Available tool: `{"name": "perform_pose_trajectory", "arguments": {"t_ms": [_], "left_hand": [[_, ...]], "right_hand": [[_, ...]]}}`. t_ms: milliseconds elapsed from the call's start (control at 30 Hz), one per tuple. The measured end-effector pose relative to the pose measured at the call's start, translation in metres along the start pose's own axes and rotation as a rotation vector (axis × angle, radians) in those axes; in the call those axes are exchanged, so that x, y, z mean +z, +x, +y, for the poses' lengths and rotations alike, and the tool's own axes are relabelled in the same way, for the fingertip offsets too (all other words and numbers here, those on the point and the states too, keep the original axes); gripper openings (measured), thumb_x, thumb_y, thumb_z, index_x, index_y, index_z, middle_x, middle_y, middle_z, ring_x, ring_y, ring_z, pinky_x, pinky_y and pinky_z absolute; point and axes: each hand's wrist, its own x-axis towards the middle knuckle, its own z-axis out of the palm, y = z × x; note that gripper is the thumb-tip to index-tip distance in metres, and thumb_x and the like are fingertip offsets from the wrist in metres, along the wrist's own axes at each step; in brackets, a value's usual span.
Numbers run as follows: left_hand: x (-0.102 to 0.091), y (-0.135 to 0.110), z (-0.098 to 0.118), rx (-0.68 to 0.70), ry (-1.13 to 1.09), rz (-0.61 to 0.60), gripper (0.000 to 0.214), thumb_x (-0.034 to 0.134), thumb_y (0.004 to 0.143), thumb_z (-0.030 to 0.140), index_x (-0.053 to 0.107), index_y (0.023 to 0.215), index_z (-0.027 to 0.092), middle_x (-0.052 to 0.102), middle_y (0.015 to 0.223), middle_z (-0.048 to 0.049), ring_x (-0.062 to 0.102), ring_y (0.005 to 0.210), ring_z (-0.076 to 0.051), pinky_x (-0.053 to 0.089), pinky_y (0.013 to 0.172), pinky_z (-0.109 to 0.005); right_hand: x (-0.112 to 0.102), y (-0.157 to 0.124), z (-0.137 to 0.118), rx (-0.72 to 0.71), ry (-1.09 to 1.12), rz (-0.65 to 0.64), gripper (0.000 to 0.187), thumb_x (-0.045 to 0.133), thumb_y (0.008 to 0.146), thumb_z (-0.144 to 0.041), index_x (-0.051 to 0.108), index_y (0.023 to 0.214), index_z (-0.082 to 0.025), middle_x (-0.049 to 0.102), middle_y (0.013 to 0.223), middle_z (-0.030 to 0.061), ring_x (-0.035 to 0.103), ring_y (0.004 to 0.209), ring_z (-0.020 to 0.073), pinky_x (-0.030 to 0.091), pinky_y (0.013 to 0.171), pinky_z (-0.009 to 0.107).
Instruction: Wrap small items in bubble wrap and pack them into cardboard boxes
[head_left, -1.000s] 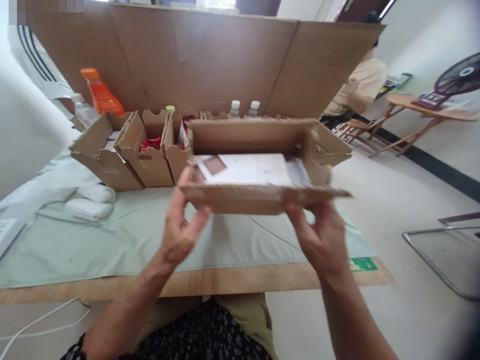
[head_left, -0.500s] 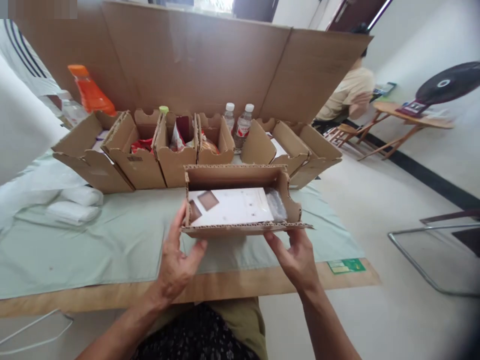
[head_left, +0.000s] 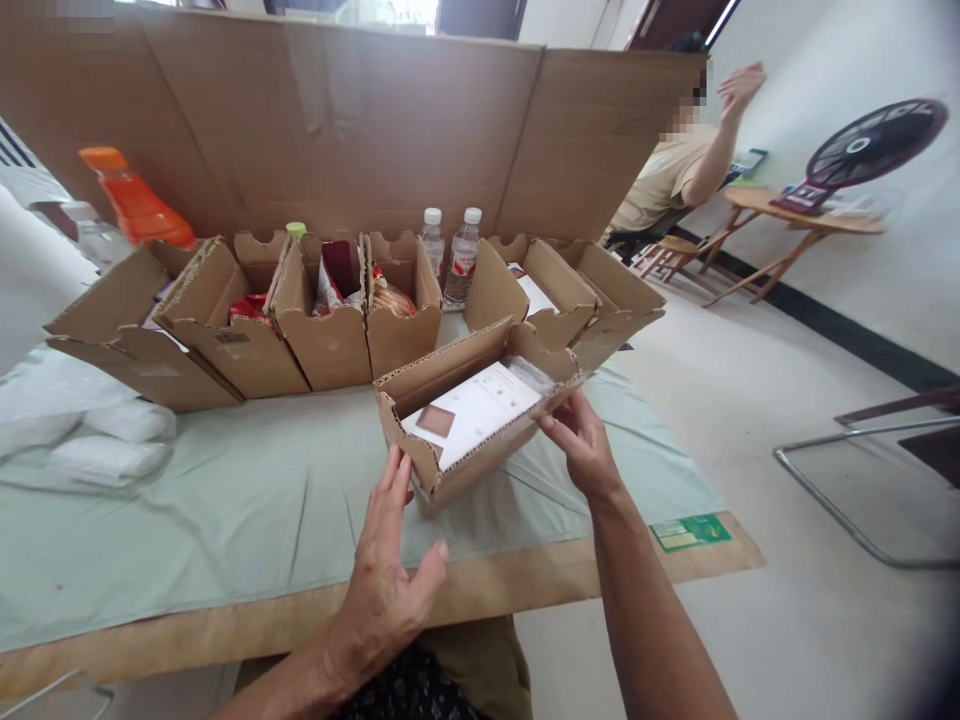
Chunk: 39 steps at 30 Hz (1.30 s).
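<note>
A small open cardboard tray [head_left: 457, 472] rests on the pale green cloth [head_left: 225, 510], turned at an angle. A white card [head_left: 471, 410] with a brown square lies inside it, with clear plastic at its far end. My right hand [head_left: 579, 448] pinches the tray's right corner. My left hand [head_left: 390, 570] is flat with fingers stretched, its fingertips touching the tray's near left corner.
A row of several cardboard bins [head_left: 322, 320] holding packets stands behind the tray. Two water bottles [head_left: 450, 255] and an orange bottle [head_left: 135, 205] stand by a tall cardboard screen [head_left: 360, 120]. White rolls [head_left: 105, 450] lie left. A seated person [head_left: 675, 170], a fan [head_left: 870, 150] and a metal frame [head_left: 862, 500] are right.
The tray has come down from mid-air onto the cloth and turned clockwise. My left hand has let go and opened flat beside it. The person at the right has raised an arm.
</note>
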Motion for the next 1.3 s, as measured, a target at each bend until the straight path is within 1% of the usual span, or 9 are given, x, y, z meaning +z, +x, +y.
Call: {"name": "perform_pose_trajectory", "arguments": {"t_ms": [67, 167, 333, 567, 700, 867, 1033, 1200, 1300], "left_hand": [[0.006, 0.009, -0.001, 0.009, -0.011, 0.027, 0.088, 0.059, 0.089, 0.017, 0.019, 0.166, 0.036, 0.026, 0.173, -0.0117, 0.034, 0.155, -0.037, 0.049, 0.112, -0.058], [0.013, 0.014, 0.000, 0.000, -0.018, 0.017, 0.090, 0.058, 0.089, 0.016, 0.015, 0.166, 0.037, 0.020, 0.175, -0.0110, 0.028, 0.158, -0.038, 0.048, 0.113, -0.059], [0.021, 0.002, 0.008, -0.051, 0.015, -0.081, 0.094, 0.057, 0.090, 0.016, 0.009, 0.166, 0.043, 0.003, 0.178, -0.0068, 0.021, 0.160, -0.041, 0.040, 0.117, -0.069], [0.027, -0.008, 0.012, 0.027, 0.047, -0.136, 0.101, 0.058, 0.085, 0.010, 0.005, 0.167, 0.039, -0.009, 0.177, -0.0081, 0.004, 0.162, -0.044, 0.032, 0.120, -0.074], [0.035, -0.013, 0.017, 0.034, 0.009, -0.140, 0.103, 0.057, 0.083, 0.006, 0.007, 0.167, 0.036, -0.012, 0.177, -0.0070, -0.001, 0.162, -0.043, 0.033, 0.121, -0.072], [0.042, -0.013, 0.023, 0.016, -0.018, -0.141, 0.105, 0.061, 0.080, 0.007, 0.010, 0.167, 0.037, -0.011, 0.177, -0.0042, 0.003, 0.162, -0.043, 0.034, 0.121, -0.072], [0.049, -0.010, 0.023, 0.016, -0.070, -0.200, 0.112, 0.069, 0.078, 0.014, 0.007, 0.164, 0.052, -0.013, 0.175, 0.0088, 0.014, 0.160, -0.042, 0.043, 0.120, -0.067], [0.061, -0.010, 0.029, 0.039, -0.037, -0.241, 0.112, 0.059, 0.076, 0.000, 0.005, 0.167, 0.040, -0.016, 0.176, -0.0045, 0.008, 0.160, -0.046, 0.035, 0.120, -0.074], [0.069, -0.001, 0.030, 0.101, -0.041, -0.282, 0.114, 0.060, 0.077, 0.001, 0.002, 0.167, 0.039, -0.015, 0.176, -0.0041, 0.001, 0.161, -0.044, 0.033, 0.121, -0.074]], "right_hand": [[0.004, 0.016, 0.004, -0.034, 0.009, -0.001, 0.059, 0.073, 0.085, -0.057, 0.060, 0.131, -0.024, 0.071, 0.128, 0.0096, 0.067, 0.118, 0.0297, 0.051, 0.106, 0.048], [0.016, 0.033, 0.013, -0.064, 0.036, 0.007, 0.065, 0.068, 0.088, -0.057, 0.052, 0.142, -0.025, 0.064, 0.143, 0.0107, 0.061, 0.130, 0.0294, 0.047, 0.113, 0.049], [0.033, 0.044, 0.026, -0.075, 0.054, 0.048, 0.081, 0.059, 0.092, -0.063, 0.036, 0.159, -0.024, 0.045, 0.163, 0.0126, 0.046, 0.148, 0.0285, 0.036, 0.124, 0.049], [0.045, 0.053, 0.025, -0.115, -0.051, 0.073, 0.075, 0.048, 0.098, -0.069, 0.040, 0.160, -0.027, 0.043, 0.166, 0.0073, 0.035, 0.156, 0.0261, 0.028, 0.129, 0.049], [0.053, 0.057, 0.020, -0.114, -0.098, 0.111, 0.080, 0.041, 0.097, -0.075, 0.043, 0.158, -0.023, 0.042, 0.166, 0.0109, 0.038, 0.155, 0.0272, 0.028, 0.129, 0.051], [0.058, 0.054, 0.013, -0.144, -0.117, 0.143, 0.072, 0.037, 0.101, -0.071, 0.050, 0.154, -0.024, 0.049, 0.162, 0.0105, 0.043, 0.151, 0.0256, 0.029, 0.128, 0.050], [0.056, 0.050, 0.014, -0.180, -0.082, 0.150, 0.068, 0.039, 0.102, -0.069, 0.055, 0.150, -0.024, 0.052, 0.159, 0.0103, 0.045, 0.150, 0.0255, 0.030, 0.128, 0.050], [0.048, 0.046, 0.018, -0.144, 0.006, 0.129, 0.069, 0.040, 0.098, -0.074, 0.059, 0.145, -0.028, 0.055, 0.157, 0.0065, 0.047, 0.148, 0.0277, 0.032, 0.127, 0.053], [0.047, 0.045, 0.027, -0.075, 0.078, 0.192, 0.066, 0.037, 0.098, -0.073, 0.066, 0.135, -0.027, 0.065, 0.146, 0.0066, 0.059, 0.137, 0.0296, 0.045, 0.117, 0.052]]}}
